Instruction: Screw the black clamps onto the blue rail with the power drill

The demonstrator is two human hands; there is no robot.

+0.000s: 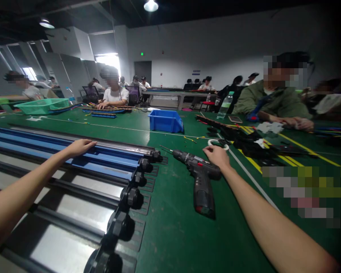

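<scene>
Black knobs [130, 197] line the rail ends nearest you, on the green table [170, 227]. Your right hand [217, 156] rests on the back of the drill [200, 178], fingers curled loosely over it, not yet gripping. The drill lies on its side, bit pointing far-left, handle toward you. Your left hand [79, 147] lies flat and open on a blue rail [74, 151]. Beyond stands a blue bin [165, 121].

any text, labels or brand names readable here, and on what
None can be read.
Label strip on the cordless drill by the right hand: too blurred.
Green exit sign above the far door: too small.
Blue sign on the back wall: too small.
Left hand rests on unmarked blue rails.
</scene>
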